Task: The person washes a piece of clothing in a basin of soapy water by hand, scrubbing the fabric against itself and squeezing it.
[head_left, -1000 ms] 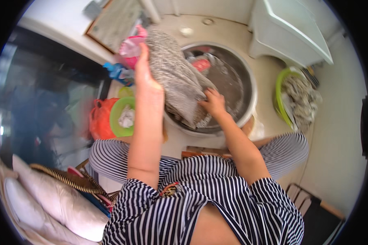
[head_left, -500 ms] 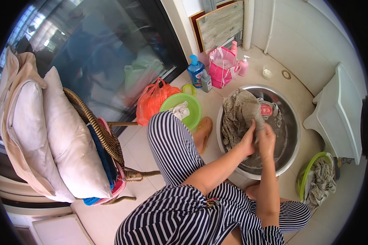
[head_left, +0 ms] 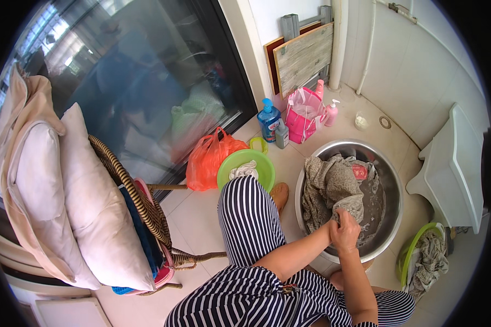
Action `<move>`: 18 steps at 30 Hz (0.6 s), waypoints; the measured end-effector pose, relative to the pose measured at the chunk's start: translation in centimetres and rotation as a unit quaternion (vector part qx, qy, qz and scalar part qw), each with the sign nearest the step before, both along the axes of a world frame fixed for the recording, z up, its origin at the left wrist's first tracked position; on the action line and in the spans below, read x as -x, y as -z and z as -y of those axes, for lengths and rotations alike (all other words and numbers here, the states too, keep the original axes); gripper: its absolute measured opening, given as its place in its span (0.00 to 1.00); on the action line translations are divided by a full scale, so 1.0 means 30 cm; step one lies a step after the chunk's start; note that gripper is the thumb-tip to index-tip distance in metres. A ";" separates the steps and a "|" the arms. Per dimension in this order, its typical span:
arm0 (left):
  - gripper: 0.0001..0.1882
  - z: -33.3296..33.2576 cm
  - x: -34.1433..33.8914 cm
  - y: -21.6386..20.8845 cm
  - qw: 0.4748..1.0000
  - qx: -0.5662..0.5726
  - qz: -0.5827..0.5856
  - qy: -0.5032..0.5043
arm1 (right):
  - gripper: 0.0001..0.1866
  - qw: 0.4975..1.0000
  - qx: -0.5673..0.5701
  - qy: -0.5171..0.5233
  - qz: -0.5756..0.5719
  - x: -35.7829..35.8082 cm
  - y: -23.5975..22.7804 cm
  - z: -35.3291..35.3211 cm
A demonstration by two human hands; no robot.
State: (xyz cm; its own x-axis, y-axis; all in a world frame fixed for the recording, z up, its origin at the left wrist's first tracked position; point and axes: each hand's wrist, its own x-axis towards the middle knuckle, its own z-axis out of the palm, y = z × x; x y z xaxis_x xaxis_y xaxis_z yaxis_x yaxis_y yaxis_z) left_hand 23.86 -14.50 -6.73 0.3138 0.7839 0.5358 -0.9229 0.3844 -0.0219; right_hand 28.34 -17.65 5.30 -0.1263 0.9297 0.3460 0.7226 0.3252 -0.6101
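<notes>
A wide steel basin (head_left: 394, 182) stands on the floor in front of me, with murky water in it. A brown-grey patterned cloth (head_left: 324, 182) is heaped wet on its left side, and a red-and-white patch (head_left: 359, 172) shows beyond it. At the basin's near part, both hands are closed round a bunched end of the cloth. My right hand (head_left: 346, 231) wraps it from the right. My left hand (head_left: 332, 226) presses close against it, its fingers partly hidden behind the right one.
A green bowl (head_left: 266, 170) holding white cloth and a red plastic bag (head_left: 207, 163) stand left of the basin. Behind are a blue pump bottle (head_left: 268, 121) and pink bag (head_left: 304, 117). At right are a grey-white plastic piece (head_left: 447, 169) and green basket (head_left: 405, 259). A wicker chair (head_left: 133, 180) holds pillows.
Both hands have come nearer to me, drawing the cloth's end toward the basin's near rim. The view has tilted, so the surroundings sit lower in the picture.
</notes>
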 end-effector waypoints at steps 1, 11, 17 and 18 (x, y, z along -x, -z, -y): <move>0.12 -0.006 -0.061 -0.087 0.981 0.145 -0.122 0.030 | 0.11 1.000 -0.010 0.029 -0.007 -0.067 0.022 -0.025; 0.15 -0.096 0.052 -0.269 0.926 0.358 -0.117 0.025 | 0.30 0.955 0.242 0.062 -0.161 -0.298 -0.004 0.006; 0.15 -0.150 0.058 -0.578 0.946 0.292 -0.140 -0.018 | 0.17 0.978 0.198 0.033 0.058 -0.490 -0.050 -0.062; 0.15 -0.158 0.072 -0.549 0.945 0.294 -0.144 -0.027 | 0.18 0.967 0.213 0.139 0.004 -0.459 -0.141 -0.066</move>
